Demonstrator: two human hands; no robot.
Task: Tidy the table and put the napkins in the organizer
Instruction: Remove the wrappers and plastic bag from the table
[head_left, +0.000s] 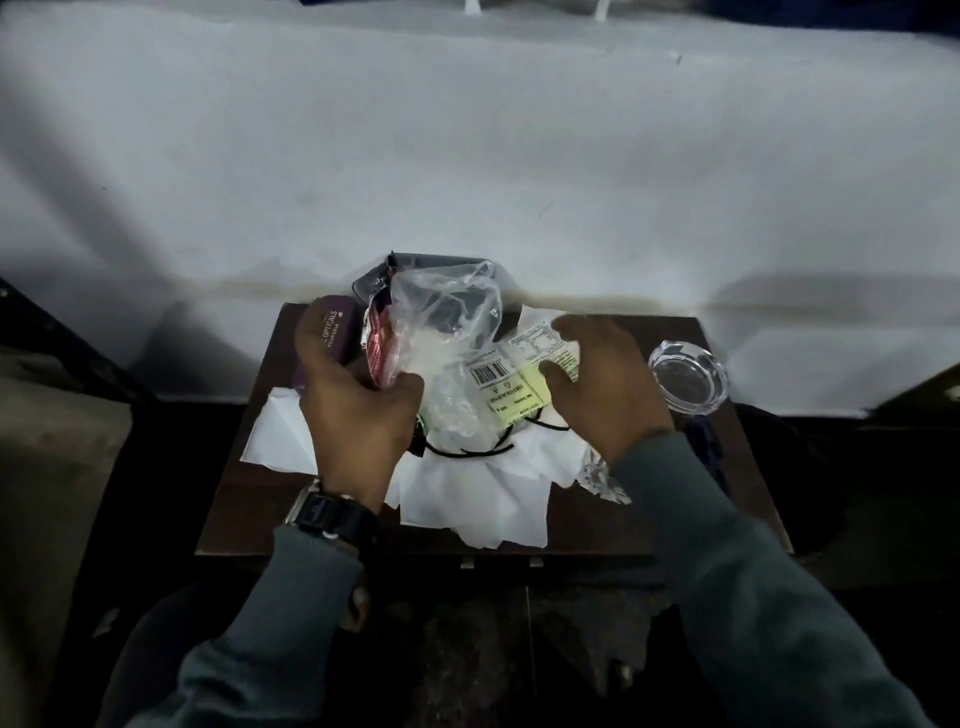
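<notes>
White crumpled paper napkins (467, 499) lie spread at the near middle of the small dark wooden table (675, 519), under a thin black cord (467, 453). Above them the left hand (353, 400) pinches a red foil wrapper (378, 343) against a clear crinkled plastic bag (447, 312). The right hand (608, 384) curls over a yellow-labelled plastic packet (519, 384), thumb on the label. Lifting this rubbish could snag the cord and drag napkins off the near edge, or elbow the round glass ashtray (685, 376) off the right edge. A dark container (431, 258) at the far edge may be the organizer; I cannot tell.

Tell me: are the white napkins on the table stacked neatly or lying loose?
Loose: the napkins lie spread and overlapping, corners pointing different ways, partly under the plastic bag.
</notes>
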